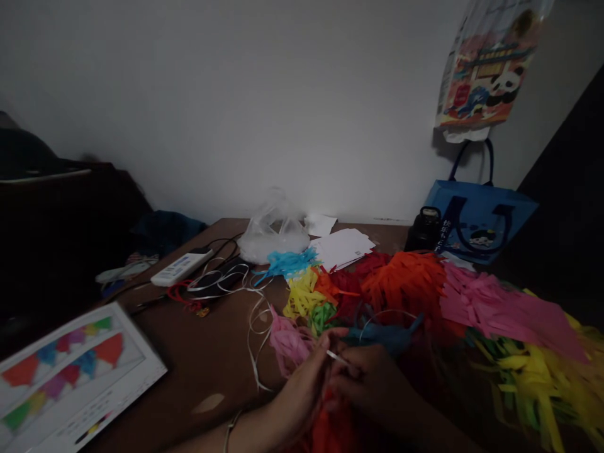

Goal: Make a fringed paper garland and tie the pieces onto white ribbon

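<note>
My left hand (304, 384) and my right hand (372, 380) meet low in the middle of the view, fingers closed. A short piece of white ribbon (337, 358) shows between them, pinched in my right hand's fingers. A red paper tassel (333, 425) hangs below, its top hidden in the fingers of my left hand. Just beyond lie a pink tassel (289, 340), a green one (323, 316), a yellow one (304, 294) and a dark blue one (389, 336). Loose white ribbon (255, 358) trails down left of the pink tassel.
Orange fringed paper (403, 283), pink paper (509, 308) and yellow strips (538, 377) pile up at right. Behind stand a black bottle (423, 229) and blue bag (481, 214). A plastic bag (274, 233), power strip (182, 267) and picture sheet (80, 377) lie further left.
</note>
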Demonstrator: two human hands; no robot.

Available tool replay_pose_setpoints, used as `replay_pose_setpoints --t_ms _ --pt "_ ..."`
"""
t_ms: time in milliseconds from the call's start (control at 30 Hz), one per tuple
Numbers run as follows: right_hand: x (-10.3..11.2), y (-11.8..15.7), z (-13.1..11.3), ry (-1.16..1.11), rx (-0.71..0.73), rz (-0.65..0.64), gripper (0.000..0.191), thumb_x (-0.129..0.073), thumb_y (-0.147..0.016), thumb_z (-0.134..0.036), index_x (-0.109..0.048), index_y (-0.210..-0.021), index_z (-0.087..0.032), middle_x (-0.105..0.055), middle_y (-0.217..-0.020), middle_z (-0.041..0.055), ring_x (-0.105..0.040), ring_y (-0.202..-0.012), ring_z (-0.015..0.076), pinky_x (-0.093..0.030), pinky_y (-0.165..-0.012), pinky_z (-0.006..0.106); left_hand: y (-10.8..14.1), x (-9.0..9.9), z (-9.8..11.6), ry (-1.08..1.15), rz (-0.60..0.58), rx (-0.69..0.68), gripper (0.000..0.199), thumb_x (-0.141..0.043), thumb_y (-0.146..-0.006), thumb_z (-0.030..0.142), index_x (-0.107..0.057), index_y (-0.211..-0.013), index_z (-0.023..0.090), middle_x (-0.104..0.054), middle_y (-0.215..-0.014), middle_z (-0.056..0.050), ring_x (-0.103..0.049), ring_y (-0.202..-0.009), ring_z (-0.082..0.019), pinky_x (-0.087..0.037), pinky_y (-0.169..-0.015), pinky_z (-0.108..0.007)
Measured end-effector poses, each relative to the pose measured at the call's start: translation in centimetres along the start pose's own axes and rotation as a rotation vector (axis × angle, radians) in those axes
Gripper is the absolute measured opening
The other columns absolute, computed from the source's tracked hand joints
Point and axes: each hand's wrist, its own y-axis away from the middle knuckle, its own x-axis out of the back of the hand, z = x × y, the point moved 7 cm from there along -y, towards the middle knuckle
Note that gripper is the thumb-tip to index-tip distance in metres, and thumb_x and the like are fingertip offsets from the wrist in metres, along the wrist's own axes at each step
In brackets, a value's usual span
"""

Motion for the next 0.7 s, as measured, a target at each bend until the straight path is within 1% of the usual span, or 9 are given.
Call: replay_pose_setpoints --t_ms 67,133,200,267,367,433,533,600,700 --pt "1.6 0.1 -0.6 -0.083 0.005 0.07 0.021 -0.056 -0.084 -0.025 -0.063 -0.065 -0.019 -0.052 -0.054 -0.0052 -0.043 -0.051 0.0111 -0.028 -0.051 0.023 0.0 -0.7 0.6 -0.03 -0.061 -0.029 0.046 -0.059 -0.084 0.059 -0.066 -0.103 0.018 -0.066 -0.071 -0.002 -0.056 -0.054 -0.014 -0.041 -0.048 -0.022" --pt "3.8 0.3 -0.8 -0.087 -0.007 0.205 0.027 -0.056 -0.086 -0.035 -0.063 -0.065 -0.019 -0.054 -0.056 -0.0037 -0.046 -0.054 0.0124 -0.03 -0.053 0.023 0.3 -1.3 1.2 -0.089 -0.104 -0.028 0.036 -0.061 -0.086 0.05 -0.069 -0.085 0.014 -0.066 -0.07 -0.003 -0.058 -0.06 -0.015 -0.047 -0.06 -0.025" --pt "5.4 0.5 -0.5 -0.053 -0.026 0.325 0.025 -0.06 -0.083 -0.039 -0.066 -0.07 -0.018 -0.051 -0.058 -0.0038 -0.044 -0.056 0.0126 -0.029 -0.053 0.023 0.6 -1.4 1.5 -0.122 -0.114 -0.019 0.028 -0.068 -0.083 0.042 -0.069 -0.078 0.014 -0.066 -0.073 -0.002 -0.058 -0.068 -0.015 -0.046 -0.069 -0.025" --pt "6.0 0.5 0.2 -0.081 -0.066 0.37 0.024 -0.062 -0.08 -0.04 -0.069 -0.08 -0.017 -0.044 -0.057 -0.0053 -0.04 -0.055 0.0118 -0.027 -0.052 0.023 0.7 -1.1 1.7 -0.13 -0.097 -0.038 0.026 -0.073 -0.08 0.041 -0.067 -0.079 0.016 -0.065 -0.077 -0.001 -0.056 -0.073 -0.014 -0.044 -0.073 -0.024" --pt "5.2 0.3 1.1 -0.197 -0.118 0.333 0.03 -0.062 -0.077 -0.041 -0.07 -0.09 -0.014 -0.036 -0.057 -0.0071 -0.033 -0.052 0.0101 -0.024 -0.049 0.022 0.6 -0.5 2.1 -0.259 -0.061 -0.134 0.032 -0.069 -0.082 0.048 -0.063 -0.081 0.017 -0.059 -0.078 0.001 -0.051 -0.077 -0.014 -0.042 -0.075 -0.025" --pt "4.3 0.1 1.2 -0.252 -0.116 0.276 0.029 -0.061 -0.076 -0.04 -0.069 -0.087 -0.014 -0.038 -0.057 -0.0065 -0.034 -0.052 0.0099 -0.025 -0.049 0.022 0.5 -0.3 2.4 -0.412 -0.034 -0.195 0.038 -0.066 -0.082 0.054 -0.061 -0.08 0.017 -0.054 -0.077 0.002 -0.046 -0.076 -0.014 -0.04 -0.074 -0.025" --pt "3.5 0.0 0.9 -0.296 -0.108 0.222 0.025 -0.059 -0.076 -0.036 -0.067 -0.082 -0.014 -0.047 -0.057 -0.0043 -0.038 -0.053 0.0103 -0.029 -0.05 0.023 0.5 -0.2 2.6 -0.593 -0.008 -0.246 0.045 -0.06 -0.082 0.062 -0.058 -0.079 0.017 -0.048 -0.075 0.002 -0.041 -0.074 -0.015 -0.037 -0.071 -0.026" --pt "3.4 0.0 0.9 -0.301 -0.116 0.217 0.022 -0.058 -0.075 -0.034 -0.065 -0.08 -0.014 -0.048 -0.057 -0.0043 -0.039 -0.052 0.0102 -0.029 -0.05 0.023 0.5 -0.3 2.8 -0.654 -0.009 -0.27 0.046 -0.056 -0.084 0.063 -0.056 -0.079 0.017 -0.047 -0.075 0.002 -0.04 -0.074 -0.015 -0.037 -0.071 -0.026" --pt "3.4 -0.1 0.8 -0.29 -0.121 0.218 0.02 -0.057 -0.074 -0.033 -0.063 -0.079 -0.014 -0.043 -0.056 -0.006 -0.036 -0.052 0.0095 -0.027 -0.049 0.022 0.5 -0.5 2.9 -0.701 -0.017 -0.296 0.044 -0.053 -0.086 0.062 -0.054 -0.079 0.018 -0.046 -0.075 0.002 -0.039 -0.074 -0.016 -0.036 -0.07 -0.026"
